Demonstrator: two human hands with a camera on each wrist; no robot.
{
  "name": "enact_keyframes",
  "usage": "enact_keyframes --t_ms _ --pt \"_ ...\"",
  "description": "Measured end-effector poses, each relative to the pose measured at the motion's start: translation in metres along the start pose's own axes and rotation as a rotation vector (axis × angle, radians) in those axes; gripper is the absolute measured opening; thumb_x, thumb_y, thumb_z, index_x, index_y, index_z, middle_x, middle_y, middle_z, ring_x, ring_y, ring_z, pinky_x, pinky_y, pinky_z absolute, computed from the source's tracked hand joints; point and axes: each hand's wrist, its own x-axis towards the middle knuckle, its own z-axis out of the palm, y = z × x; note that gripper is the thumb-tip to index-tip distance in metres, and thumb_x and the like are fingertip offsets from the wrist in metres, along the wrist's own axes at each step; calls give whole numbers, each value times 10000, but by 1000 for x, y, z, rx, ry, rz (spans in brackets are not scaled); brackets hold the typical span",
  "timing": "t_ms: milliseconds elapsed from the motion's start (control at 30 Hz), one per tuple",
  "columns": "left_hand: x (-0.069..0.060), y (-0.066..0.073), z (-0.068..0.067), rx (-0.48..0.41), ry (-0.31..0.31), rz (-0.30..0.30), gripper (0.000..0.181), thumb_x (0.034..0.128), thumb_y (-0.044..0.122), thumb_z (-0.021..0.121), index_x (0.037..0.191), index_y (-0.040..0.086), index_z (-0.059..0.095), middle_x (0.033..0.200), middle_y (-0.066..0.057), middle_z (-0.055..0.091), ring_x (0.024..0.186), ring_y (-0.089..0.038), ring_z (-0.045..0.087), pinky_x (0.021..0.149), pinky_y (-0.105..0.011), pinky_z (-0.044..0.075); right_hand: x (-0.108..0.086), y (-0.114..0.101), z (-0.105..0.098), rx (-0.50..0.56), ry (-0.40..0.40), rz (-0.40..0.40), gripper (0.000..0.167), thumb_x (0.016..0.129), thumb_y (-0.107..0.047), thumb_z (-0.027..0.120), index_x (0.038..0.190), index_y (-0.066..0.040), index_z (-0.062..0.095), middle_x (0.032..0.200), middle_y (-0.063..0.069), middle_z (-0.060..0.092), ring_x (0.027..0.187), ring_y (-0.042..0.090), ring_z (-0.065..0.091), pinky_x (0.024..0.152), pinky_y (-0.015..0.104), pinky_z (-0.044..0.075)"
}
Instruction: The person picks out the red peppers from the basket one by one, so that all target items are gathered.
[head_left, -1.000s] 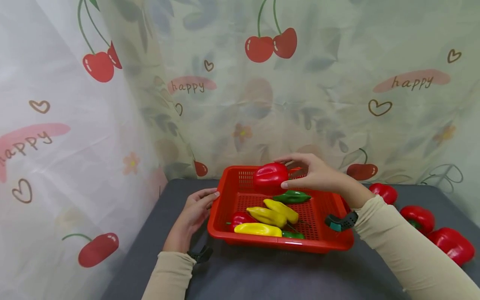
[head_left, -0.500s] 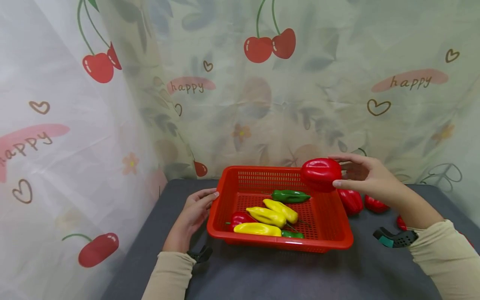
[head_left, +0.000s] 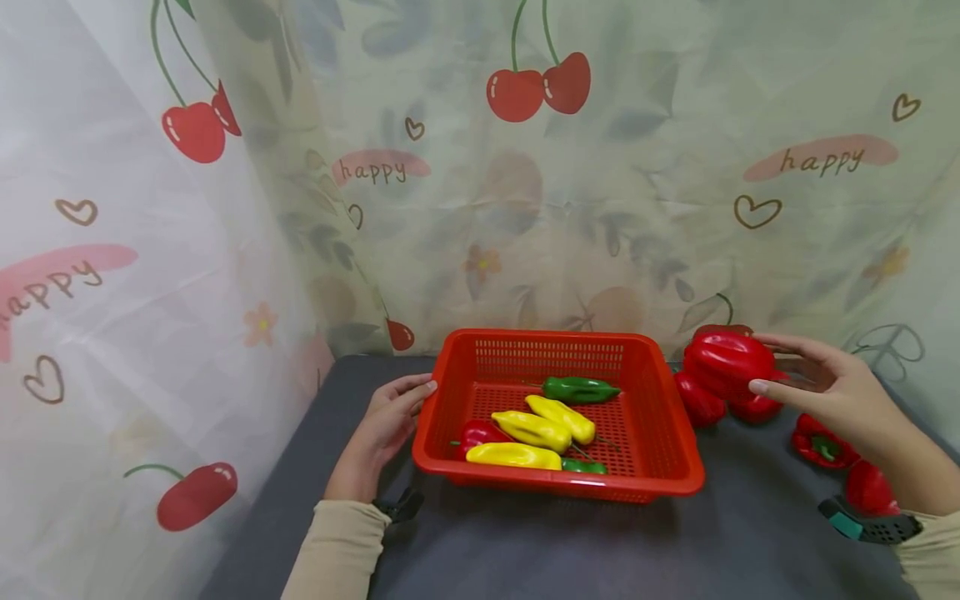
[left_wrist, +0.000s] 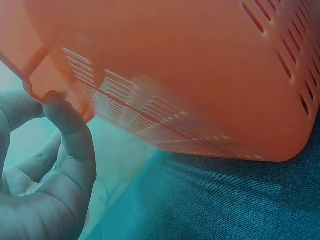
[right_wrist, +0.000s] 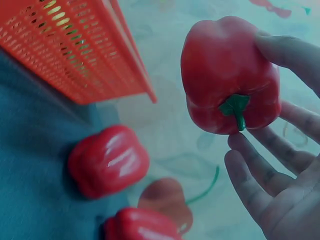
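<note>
My right hand [head_left: 832, 379] holds a red bell pepper [head_left: 729, 360] between thumb and fingertips, up off the table and just right of the red plastic basket [head_left: 555, 482]. In the right wrist view the held bell pepper [right_wrist: 227, 72] shows its green stem. At the basket's left side my left hand [head_left: 386, 429] pinches the rim; the left wrist view shows the thumb [left_wrist: 65, 112] on the rim. Inside the basket lie yellow peppers [head_left: 532, 432], a green pepper [head_left: 580, 389], a partly hidden second green one [head_left: 585, 467] and a red pepper [head_left: 478, 435].
Several red bell peppers lie on the dark grey table right of the basket, including one near its side [head_left: 699, 402] and one with its stem showing [head_left: 823, 442]. A printed cloth curtain [head_left: 570, 208] stands behind and at the left.
My right hand has carried the red bell pepper from over the basket out to the right, past its rim. The left hand has stayed on the basket's rim.
</note>
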Motion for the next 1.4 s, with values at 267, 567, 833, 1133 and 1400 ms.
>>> enact_keyframes --t_ms 267,567,833,1133,1400 --pt "1 0 -1 -6 1 -4 413 1016 180 735 1379 2 648 1125 -37 781 949 -165 766 865 -336 657 -16 32 0 -29 18 70 729 979 -360 784 1600 -164 455 1307 -309 427 971 -260 520 706 217 619" --pt "1 -1 -1 -9 -7 -10 426 1012 196 745 1377 2 645 1116 -31 788 943 -166 764 876 -338 656 -19 49 -2 -136 27 121 804 964 -421 790 1592 -66 436 1542 333 413 997 173 675 655 209 576" --pt "1 -1 -1 2 0 -7 431 1011 210 748 1377 7 648 1138 -39 788 956 -173 765 882 -341 655 -21 63 -3 -161 19 118 834 980 -394 778 1574 46 392 1519 402 408 1133 595 579 610 250 586" --pt "0 1 -1 6 2 -6 421 1014 201 741 1378 10 650 1133 -34 790 953 -172 769 877 -339 656 -19 65 -2 -184 3 94 820 962 -376 803 1545 62 427 1471 408 460 1131 619 598 612 282 612" --pt "1 -1 -1 8 2 -5 430 1012 208 746 1381 9 649 1132 -34 793 958 -170 771 876 -337 656 -18 71 -4 -210 -21 80 813 956 -371 812 1533 68 446 1460 412 475 1136 634 611 627 293 618"
